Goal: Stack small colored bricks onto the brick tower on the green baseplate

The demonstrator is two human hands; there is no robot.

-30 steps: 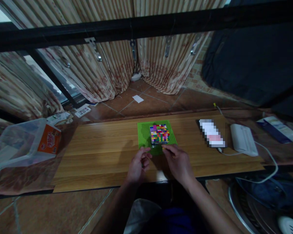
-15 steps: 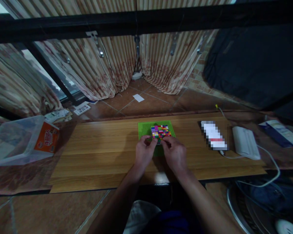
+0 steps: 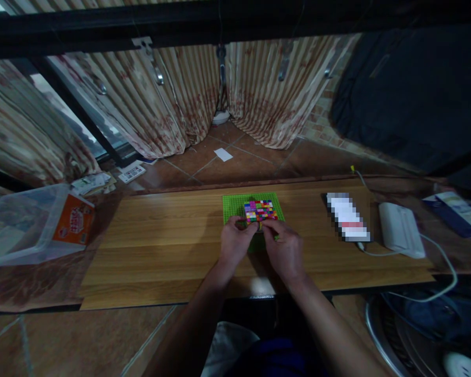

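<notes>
Left grip [image 3: 234, 243] and right grip [image 3: 286, 248], closure unclear, at near edge of brick block [image 3: 260, 208]

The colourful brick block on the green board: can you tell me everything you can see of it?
The brick block is a compact, roughly rectangular mass of small, plastic-looking bricks in pink, purple, red, yellow, white and other colours. It sits on the green board, right of its middle, standing above it. The left hand and right hand appear to touch its near side, partly hiding it; finer details are too small to tell.
</notes>
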